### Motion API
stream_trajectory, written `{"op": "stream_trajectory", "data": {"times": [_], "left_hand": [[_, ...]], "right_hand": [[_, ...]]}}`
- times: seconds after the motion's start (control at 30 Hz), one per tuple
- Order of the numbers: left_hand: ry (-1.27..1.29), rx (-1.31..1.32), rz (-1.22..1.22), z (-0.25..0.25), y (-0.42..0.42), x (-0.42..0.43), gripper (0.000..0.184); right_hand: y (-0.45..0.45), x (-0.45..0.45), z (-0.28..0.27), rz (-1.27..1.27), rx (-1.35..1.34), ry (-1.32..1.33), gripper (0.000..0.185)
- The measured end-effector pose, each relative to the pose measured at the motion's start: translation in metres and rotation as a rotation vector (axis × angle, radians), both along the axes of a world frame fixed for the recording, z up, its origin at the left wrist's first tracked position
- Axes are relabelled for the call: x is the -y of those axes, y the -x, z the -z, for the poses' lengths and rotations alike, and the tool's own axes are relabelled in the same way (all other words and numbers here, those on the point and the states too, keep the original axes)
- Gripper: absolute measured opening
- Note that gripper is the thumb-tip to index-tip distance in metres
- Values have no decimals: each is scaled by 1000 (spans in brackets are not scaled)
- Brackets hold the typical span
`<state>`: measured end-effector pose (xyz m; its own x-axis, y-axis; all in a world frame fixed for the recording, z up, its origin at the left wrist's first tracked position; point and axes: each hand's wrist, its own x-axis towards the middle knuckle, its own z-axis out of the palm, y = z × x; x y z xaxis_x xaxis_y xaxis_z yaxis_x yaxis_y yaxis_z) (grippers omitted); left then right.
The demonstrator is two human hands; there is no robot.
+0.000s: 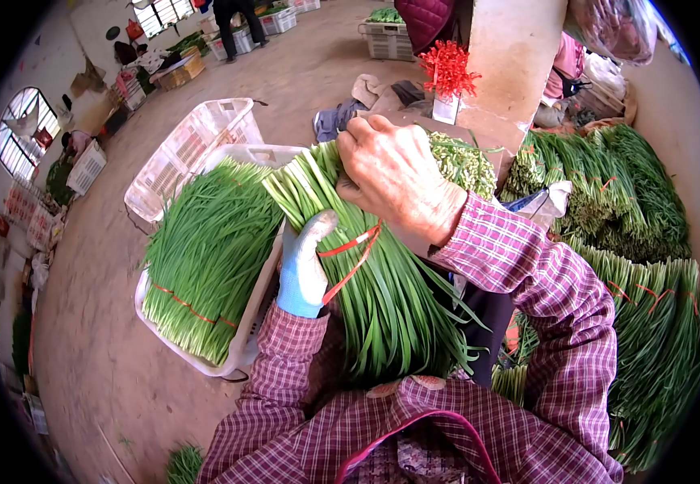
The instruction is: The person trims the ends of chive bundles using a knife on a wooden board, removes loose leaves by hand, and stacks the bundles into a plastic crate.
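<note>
My left hand, in a white and blue glove, grips a large bunch of garlic chives near its cut stem ends. A red tie circles this bunch, with a loose end trailing down toward my left wrist. The leaves fan down toward my lap. My bare right hand is at the stem ends on the right side, fingers curled together. What its fingertips pinch is hidden behind the hand. Left of the bunch stands a white plastic crate filled with tied chives.
Another white crate leans behind the full one. Stacked chive bunches line my right side. A clump of red ties hangs by a pillar. Cloths lie on the floor. Farther back are more crates and people.
</note>
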<state>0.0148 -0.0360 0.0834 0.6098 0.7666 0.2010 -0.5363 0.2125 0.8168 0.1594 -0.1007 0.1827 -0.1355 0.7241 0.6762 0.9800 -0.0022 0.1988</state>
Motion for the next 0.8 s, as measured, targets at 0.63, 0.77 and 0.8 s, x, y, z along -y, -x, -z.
{"op": "stream_trajectory", "data": {"times": [0.63, 0.77, 0.8], "left_hand": [[64, -43, -24, 1, -1, 4, 53], [82, -73, 108, 18, 8, 6, 42], [48, -80, 72, 8, 6, 15, 39]], "right_hand": [[-15, -11, 2, -80, 21, 9, 27], [-44, -34, -31, 55, 8, -204, 25], [-47, -33, -52, 83, -23, -260, 23]]}}
